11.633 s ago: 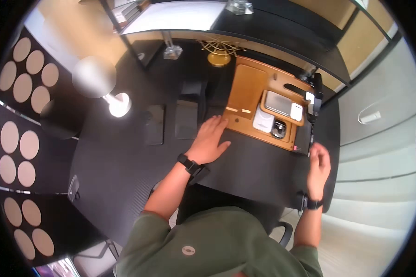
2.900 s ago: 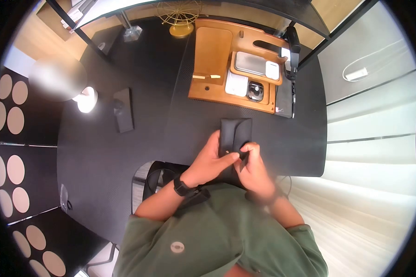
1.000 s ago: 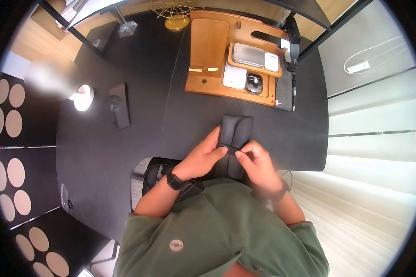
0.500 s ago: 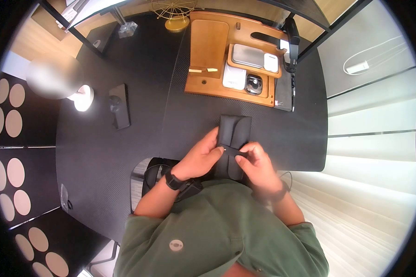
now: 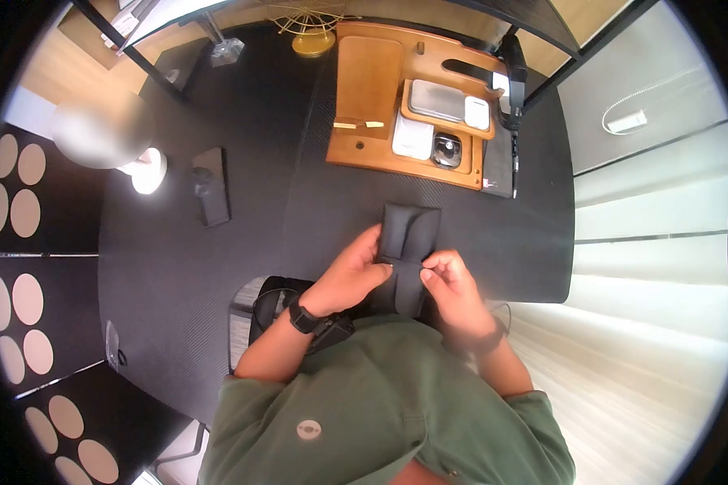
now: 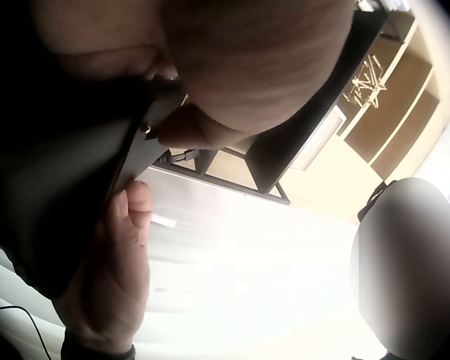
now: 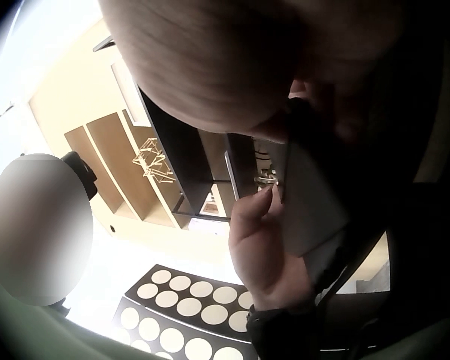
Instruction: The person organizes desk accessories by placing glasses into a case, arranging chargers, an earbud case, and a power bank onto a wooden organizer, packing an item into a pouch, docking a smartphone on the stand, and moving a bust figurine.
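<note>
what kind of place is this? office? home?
Likely a home or office desk: a dark curved desk, a wooden organizer tray holding gadgets, and a lit lamp. Both hands hold a black pouch.

Black desk (image 5: 218,267) carries a wooden organizer tray (image 5: 372,89) at the far side, holding a white charger case (image 5: 477,113), grey tablet (image 5: 434,99), watch (image 5: 447,150). Gold wire ornament (image 5: 314,36) beside it. Black phone stand (image 5: 211,186) left, near a white lamp base (image 5: 150,171).
</note>
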{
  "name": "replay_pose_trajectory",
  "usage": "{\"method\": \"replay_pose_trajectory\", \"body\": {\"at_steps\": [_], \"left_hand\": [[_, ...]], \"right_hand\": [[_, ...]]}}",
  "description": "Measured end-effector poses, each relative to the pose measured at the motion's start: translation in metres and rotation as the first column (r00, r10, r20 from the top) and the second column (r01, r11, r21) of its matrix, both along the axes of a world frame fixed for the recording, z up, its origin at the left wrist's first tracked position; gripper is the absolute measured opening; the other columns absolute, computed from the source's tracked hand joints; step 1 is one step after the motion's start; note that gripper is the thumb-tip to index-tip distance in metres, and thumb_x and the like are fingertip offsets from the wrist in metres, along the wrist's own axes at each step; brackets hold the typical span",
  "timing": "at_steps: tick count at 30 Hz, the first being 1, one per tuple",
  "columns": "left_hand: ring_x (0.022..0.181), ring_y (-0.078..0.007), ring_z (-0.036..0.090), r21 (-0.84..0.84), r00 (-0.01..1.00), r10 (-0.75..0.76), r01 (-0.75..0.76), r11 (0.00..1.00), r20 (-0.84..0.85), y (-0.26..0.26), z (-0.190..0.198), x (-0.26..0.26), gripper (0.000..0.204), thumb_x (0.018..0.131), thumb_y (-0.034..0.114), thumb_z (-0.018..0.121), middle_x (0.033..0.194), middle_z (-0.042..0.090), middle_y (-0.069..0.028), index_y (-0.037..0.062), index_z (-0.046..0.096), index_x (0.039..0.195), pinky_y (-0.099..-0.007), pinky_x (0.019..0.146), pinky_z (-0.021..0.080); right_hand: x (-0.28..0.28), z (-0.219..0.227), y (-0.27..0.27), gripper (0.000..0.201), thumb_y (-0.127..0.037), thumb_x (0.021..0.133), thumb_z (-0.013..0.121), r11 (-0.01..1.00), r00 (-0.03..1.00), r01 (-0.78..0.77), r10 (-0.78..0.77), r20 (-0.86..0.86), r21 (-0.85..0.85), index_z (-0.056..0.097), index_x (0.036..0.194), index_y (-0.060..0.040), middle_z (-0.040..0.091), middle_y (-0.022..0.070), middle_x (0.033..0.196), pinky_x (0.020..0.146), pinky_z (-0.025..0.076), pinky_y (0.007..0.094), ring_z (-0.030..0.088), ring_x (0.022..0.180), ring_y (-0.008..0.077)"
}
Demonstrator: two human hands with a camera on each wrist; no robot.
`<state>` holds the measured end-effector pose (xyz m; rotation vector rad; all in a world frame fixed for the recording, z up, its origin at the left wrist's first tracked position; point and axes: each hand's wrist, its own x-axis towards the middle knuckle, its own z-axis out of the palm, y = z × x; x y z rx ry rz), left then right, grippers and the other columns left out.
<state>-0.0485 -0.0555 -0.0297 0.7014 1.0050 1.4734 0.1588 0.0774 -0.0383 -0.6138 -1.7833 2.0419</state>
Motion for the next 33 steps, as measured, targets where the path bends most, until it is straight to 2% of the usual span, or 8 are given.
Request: {"method": "replay_pose_trajectory", "body": {"at_steps": [10,13,18,22,26,28,30,33], "left_hand": [[0.149,-0.0173,0.051,-0.005,0.988,0.074,-0.075,0.997,-0.135,-0.010,-0.006,-0.008,0.075,0.104,-0.010,0.062,0.161,0.054,-0.0117,-0.0050,0.030,0.171,-0.0356,0.124,0.041],[0.149,-0.0197,0.052,-0.088,0.840,0.278,-0.356,0.930,-0.466,-0.029,-0.019,-0.037,0.077,0.102,-0.012,0.062,0.162,0.055,-0.0148,-0.0079,0.027,0.171,-0.0343,0.123,0.043],[0.150,-0.0284,0.055,-0.075,0.662,0.497,-0.638,0.766,-0.561,-0.059,0.009,-0.099,0.071,0.105,-0.002,0.063,0.162,0.056,-0.0258,-0.0118,0.032,0.169,-0.0372,0.124,0.044],[0.160,-0.0274,0.044,-0.084,0.519,0.398,-0.681,0.727,-0.757,-0.066,0.001,-0.132,0.072,0.107,-0.005,0.062,0.173,0.045,-0.0252,-0.0066,0.031,0.172,-0.0368,0.130,0.036],[0.161,-0.0297,0.044,-0.057,0.617,0.497,-0.660,0.749,-0.610,-0.066,-0.001,-0.130,0.076,0.105,0.002,0.069,0.174,0.045,-0.0256,-0.0029,0.034,0.173,-0.0387,0.131,0.035],[0.163,-0.0333,0.042,-0.037,0.344,0.239,-0.635,0.772,-0.908,-0.074,0.019,-0.117,0.084,0.100,0.010,0.080,0.175,0.043,-0.0265,0.0002,0.038,0.172,-0.0411,0.133,0.033],[0.167,-0.0391,0.036,-0.004,0.323,0.205,-0.545,0.838,-0.924,-0.085,0.029,-0.106,0.094,0.088,0.011,0.089,0.178,0.038,-0.0273,0.0033,0.043,0.170,-0.0453,0.134,0.033],[0.166,-0.0463,0.033,-0.149,0.317,0.009,-0.472,0.869,-0.948,-0.099,0.040,-0.089,0.092,0.085,0.014,0.093,0.180,0.031,-0.0291,0.0124,0.051,0.167,-0.0495,0.133,0.036]], "right_hand": [[0.000,-0.013,-0.006,0.023,0.007,0.112,0.058,0.994,0.999,-0.028,0.031,0.025,-0.106,0.057,0.132,-0.0050,0.069,0.0040,0.121,0.091,0.056,0.0288,0.065,0.104,0.0104],[-0.009,0.003,-0.006,0.024,0.005,0.113,0.057,0.996,1.000,0.014,-0.012,0.021,-0.093,0.057,0.135,-0.0042,0.071,0.0091,0.132,0.096,0.059,0.0322,0.070,0.109,0.0145],[-0.007,0.010,-0.001,0.020,0.001,0.113,0.060,0.999,0.989,-0.051,0.052,0.137,-0.009,0.062,0.133,-0.0024,0.075,0.0112,0.130,0.097,0.060,0.0327,0.074,0.109,0.0162],[-0.011,0.015,-0.004,0.016,-0.005,0.114,0.064,0.994,0.980,-0.074,0.056,0.193,0.086,0.067,0.130,-0.0006,0.077,0.0087,0.120,0.092,0.061,0.0318,0.075,0.104,0.0144],[-0.010,0.013,-0.004,0.017,-0.007,0.113,0.066,0.989,0.982,-0.074,0.051,0.180,0.124,0.068,0.129,-0.0001,0.077,0.0084,0.120,0.090,0.061,0.0318,0.075,0.102,0.0146],[-0.011,0.021,-0.004,0.015,-0.008,0.112,0.069,0.970,0.973,-0.095,0.043,0.226,0.224,0.071,0.125,0.0000,0.077,0.0092,0.119,0.088,0.060,0.0313,0.074,0.100,0.0157],[-0.010,0.013,-0.005,0.013,-0.008,0.111,0.070,0.958,0.980,-0.093,0.039,0.196,0.272,0.073,0.122,0.0001,0.077,0.0099,0.119,0.087,0.059,0.0311,0.073,0.098,0.0164],[-0.013,0.017,-0.005,0.012,-0.008,0.110,0.072,0.921,0.987,-0.095,0.037,0.158,0.377,0.075,0.117,0.0003,0.077,0.0109,0.119,0.085,0.058,0.0306,0.072,0.097,0.0171]]}}
